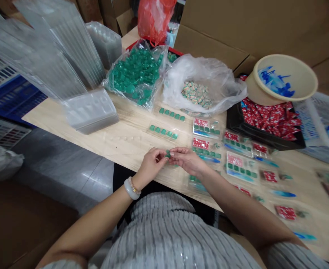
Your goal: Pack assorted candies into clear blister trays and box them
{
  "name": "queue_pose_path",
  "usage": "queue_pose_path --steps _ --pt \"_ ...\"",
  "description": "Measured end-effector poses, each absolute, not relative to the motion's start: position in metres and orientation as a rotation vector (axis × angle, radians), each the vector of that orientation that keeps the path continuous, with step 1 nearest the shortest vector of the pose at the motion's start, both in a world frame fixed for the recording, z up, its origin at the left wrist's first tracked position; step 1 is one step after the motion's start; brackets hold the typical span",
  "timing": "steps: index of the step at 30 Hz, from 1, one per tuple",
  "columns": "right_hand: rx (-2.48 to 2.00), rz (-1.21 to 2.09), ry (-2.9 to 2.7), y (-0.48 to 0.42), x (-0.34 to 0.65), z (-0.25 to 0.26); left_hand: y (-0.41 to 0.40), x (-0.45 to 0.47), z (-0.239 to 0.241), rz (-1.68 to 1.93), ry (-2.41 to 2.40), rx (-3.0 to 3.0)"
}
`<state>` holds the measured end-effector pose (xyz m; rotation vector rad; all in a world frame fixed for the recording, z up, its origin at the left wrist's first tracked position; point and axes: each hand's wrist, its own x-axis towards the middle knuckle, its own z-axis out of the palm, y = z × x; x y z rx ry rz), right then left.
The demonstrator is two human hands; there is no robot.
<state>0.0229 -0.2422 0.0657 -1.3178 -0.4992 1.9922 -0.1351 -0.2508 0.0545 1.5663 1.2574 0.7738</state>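
Note:
Close to the table's front edge, my left hand (151, 164) and my right hand (187, 160) meet with their fingertips pinched on a small green plastic piece (168, 153). Part of a transparent blister tray with green in it shows beneath the fingers, mostly hidden. Just beyond, two rows of green square pieces (163, 132) sit in transparent trays. To the right of my hands lie several filled trays, each with a red patterned packet (200, 143), green squares and a blue pointed tool (210, 159) whose kind I cannot make out.
A bag of green pieces (136, 71) and a white bag of small printed pieces (196, 94) stand at the back. Stacked transparent trays (91, 112) are left. On the right, a black box holds red packets (270, 119), under a cream bowl (304, 80) with blue items.

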Motion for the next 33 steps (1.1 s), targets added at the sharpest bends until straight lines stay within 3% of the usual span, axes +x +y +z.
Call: queue_pose_path --steps 8,15,19,27,33 --pt "-1.434 1.854 -0.78 -0.245 0.022 0.059 -0.254 -0.143 0.056 0.699 1.121 1.816" --pt "-1.511 0.947 -2.055 -0.249 0.024 0.049 -0.251 -0.171 0.049 0.374 1.247 2.381" --pt "-1.378 0.811 -2.441 -0.249 0.016 0.047 -0.249 -0.17 0.039 0.301 1.234 2.475" --pt "-1.485 0.752 -2.48 -0.259 0.013 0.035 -0.254 -0.168 0.038 0.296 1.249 2.418" --pt "-1.491 0.705 -2.213 -0.231 0.031 0.06 -0.231 -0.181 0.059 0.603 1.255 2.329"
